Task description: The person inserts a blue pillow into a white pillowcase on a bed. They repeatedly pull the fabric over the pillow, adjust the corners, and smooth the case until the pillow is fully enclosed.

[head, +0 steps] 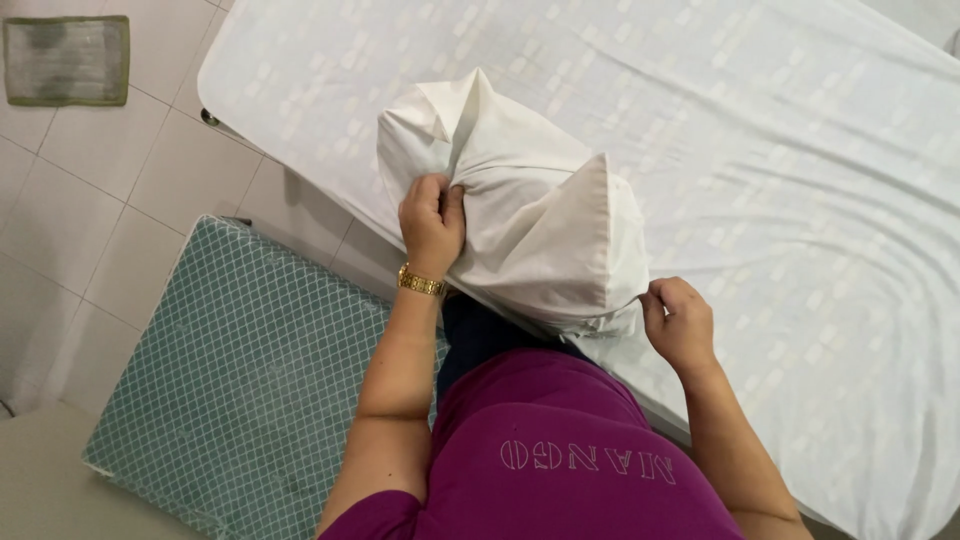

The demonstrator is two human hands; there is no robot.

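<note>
A: Two hands on one item. Largest first: the bed [800, 200], white sheet, lies beyond and to the right of both hands. The teal mattress [240, 370] lies on the floor, left of the left hand.

B: And the item itself?

A: A white pillow [530, 210] in its pillowcase, standing at the bed edge against the person. The left hand [432, 222] has its grip clamped on a bunched fold of case at the pillow's left side. The right hand [680, 322] pinches the case's lower right hem.

B: Handling?

A: Judged light, soft, compressible; the cloth looks slippery over the filling, so take it by gathered fabric or the hem.

B: Contents?

A: The case holds the pillow; nothing else shows.
</note>
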